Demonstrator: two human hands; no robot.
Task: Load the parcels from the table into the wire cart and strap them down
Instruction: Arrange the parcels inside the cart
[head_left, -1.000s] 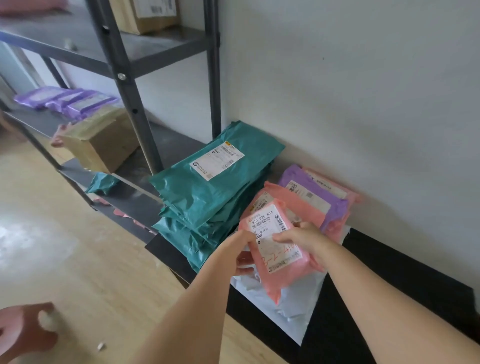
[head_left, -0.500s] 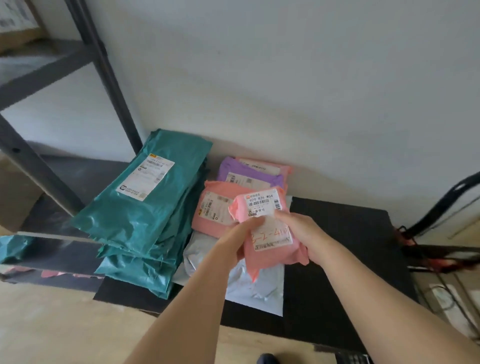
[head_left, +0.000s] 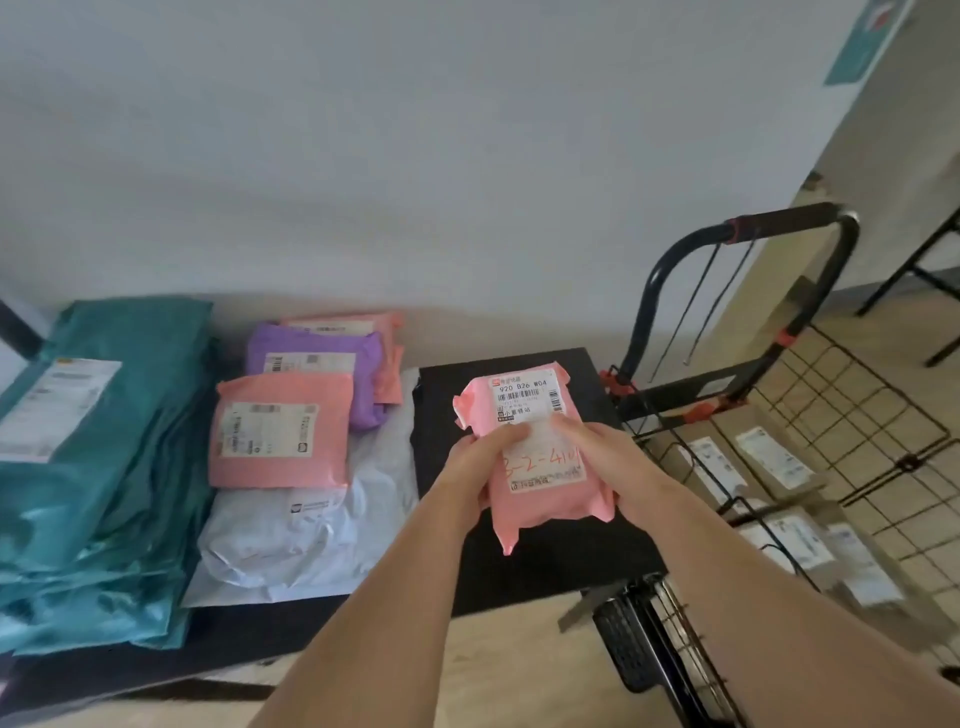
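Note:
I hold a small pink parcel (head_left: 540, 499) with a white label and red handwriting above the right end of the black table (head_left: 524, 571). My left hand (head_left: 475, 465) grips its left edge, and my right hand (head_left: 605, 457) grips its right edge, thumbs on the label. On the table lie a stack of teal parcels (head_left: 104, 467), another pink parcel (head_left: 280, 431), a purple parcel (head_left: 317, 374) over a further pink one, and a white parcel (head_left: 291, 545). The black wire cart (head_left: 852, 395) stands right of the table and holds several brown boxes (head_left: 769, 457).
A white wall runs behind the table. The cart's curved black handle (head_left: 779, 221) rises at its table end, with red clips on the frame. A cart wheel (head_left: 623, 649) sits near the table's front corner. Dark furniture legs (head_left: 914, 270) stand at far right.
Both hands have carried the pink parcel rightward, off the pile to above the table's right end. The view has swung right, bringing the wire cart into sight and losing the shelving.

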